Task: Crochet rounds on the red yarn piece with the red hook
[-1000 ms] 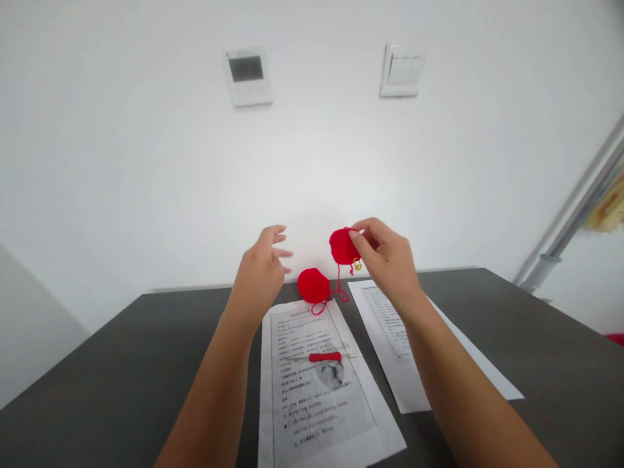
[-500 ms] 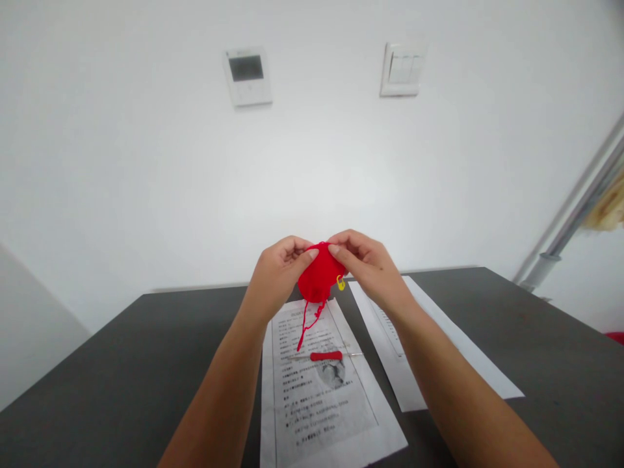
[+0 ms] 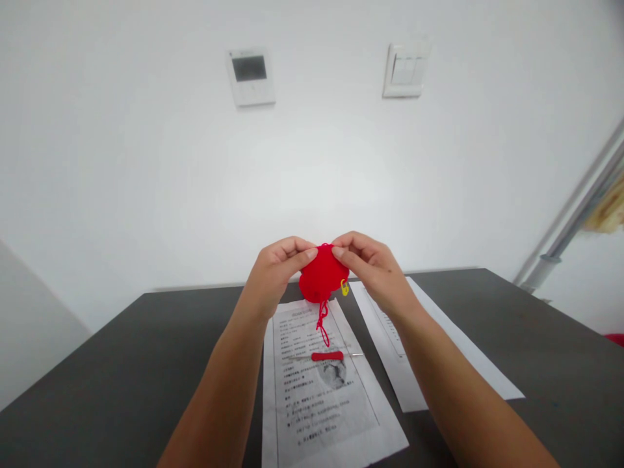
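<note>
A red crocheted piece (image 3: 324, 274) is held up between my two hands, above the far end of a printed sheet. My left hand (image 3: 281, 265) pinches its upper left edge between thumb and fingers. On the upper right edge, my right hand (image 3: 366, 261) has the same kind of pinch. A yellow stitch marker (image 3: 345, 287) hangs from the piece's right side, and a looped red yarn tail (image 3: 322, 323) dangles below. Beneath it, a crochet hook (image 3: 327, 356) with a red grip lies across the printed sheet (image 3: 312, 416).
A second printed sheet (image 3: 463, 354) lies to the right, partly under my right forearm. Both sheets rest on a dark table (image 3: 121, 377) set against a white wall. The wall carries a screen panel (image 3: 251, 77) and a switch plate (image 3: 405, 70). A grey pole (image 3: 580, 201) leans at the right.
The red piece has spread a little wider and shifted slightly right, with the marker. Its yarn tail has swung right and hangs more bunched. Both hands keep their pinch.
</note>
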The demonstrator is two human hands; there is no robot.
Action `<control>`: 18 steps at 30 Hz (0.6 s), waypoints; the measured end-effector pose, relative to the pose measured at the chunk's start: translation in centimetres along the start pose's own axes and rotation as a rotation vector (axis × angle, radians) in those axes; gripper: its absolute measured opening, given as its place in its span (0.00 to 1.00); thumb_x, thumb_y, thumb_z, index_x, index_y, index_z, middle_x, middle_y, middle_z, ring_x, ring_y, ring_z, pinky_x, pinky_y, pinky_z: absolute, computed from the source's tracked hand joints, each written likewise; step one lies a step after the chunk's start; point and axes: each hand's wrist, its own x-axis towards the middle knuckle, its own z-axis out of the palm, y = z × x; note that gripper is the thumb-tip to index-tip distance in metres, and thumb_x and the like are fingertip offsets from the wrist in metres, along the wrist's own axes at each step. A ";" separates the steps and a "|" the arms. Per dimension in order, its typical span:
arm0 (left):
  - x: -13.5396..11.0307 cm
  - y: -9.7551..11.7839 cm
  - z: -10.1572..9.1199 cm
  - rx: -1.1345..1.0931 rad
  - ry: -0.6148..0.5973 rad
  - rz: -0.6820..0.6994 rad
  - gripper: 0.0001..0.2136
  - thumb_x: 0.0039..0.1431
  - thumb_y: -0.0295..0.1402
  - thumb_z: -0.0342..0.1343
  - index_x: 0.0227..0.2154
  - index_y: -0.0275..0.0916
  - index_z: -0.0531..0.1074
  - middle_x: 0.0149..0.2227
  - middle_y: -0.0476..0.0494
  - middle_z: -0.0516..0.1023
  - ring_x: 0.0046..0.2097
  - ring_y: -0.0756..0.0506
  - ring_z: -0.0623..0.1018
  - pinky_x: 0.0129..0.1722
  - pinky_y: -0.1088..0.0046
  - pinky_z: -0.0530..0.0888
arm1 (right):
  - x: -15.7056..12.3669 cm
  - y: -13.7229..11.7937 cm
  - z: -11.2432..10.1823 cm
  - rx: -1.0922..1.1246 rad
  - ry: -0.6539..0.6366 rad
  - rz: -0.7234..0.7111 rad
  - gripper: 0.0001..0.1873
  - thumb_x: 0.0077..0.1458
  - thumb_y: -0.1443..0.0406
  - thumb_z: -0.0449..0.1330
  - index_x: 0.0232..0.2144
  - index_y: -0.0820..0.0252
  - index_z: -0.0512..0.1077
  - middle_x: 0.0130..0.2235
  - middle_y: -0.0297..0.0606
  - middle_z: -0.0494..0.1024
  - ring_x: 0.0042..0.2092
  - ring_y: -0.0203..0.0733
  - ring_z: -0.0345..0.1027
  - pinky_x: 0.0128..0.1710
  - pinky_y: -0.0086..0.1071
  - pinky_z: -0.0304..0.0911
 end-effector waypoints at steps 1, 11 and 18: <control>0.0 0.0 -0.1 -0.002 -0.006 -0.003 0.07 0.52 0.34 0.63 0.26 0.36 0.76 0.24 0.51 0.76 0.27 0.53 0.71 0.31 0.78 0.67 | 0.0 0.0 0.0 -0.001 -0.002 0.002 0.07 0.54 0.62 0.60 0.30 0.60 0.72 0.24 0.29 0.71 0.26 0.32 0.62 0.27 0.27 0.58; -0.1 0.0 0.0 0.025 0.004 -0.011 0.08 0.52 0.35 0.63 0.26 0.36 0.75 0.25 0.50 0.76 0.28 0.52 0.71 0.31 0.76 0.66 | -0.1 -0.1 0.0 -0.042 0.015 0.019 0.06 0.53 0.62 0.59 0.29 0.60 0.73 0.25 0.31 0.72 0.27 0.33 0.62 0.27 0.28 0.58; -0.1 0.1 0.0 0.127 0.142 0.121 0.07 0.55 0.35 0.60 0.26 0.38 0.74 0.26 0.52 0.75 0.29 0.51 0.71 0.34 0.74 0.68 | -0.1 -0.7 0.4 -0.065 -0.031 0.057 0.11 0.55 0.57 0.60 0.31 0.60 0.72 0.23 0.30 0.71 0.26 0.33 0.62 0.26 0.29 0.58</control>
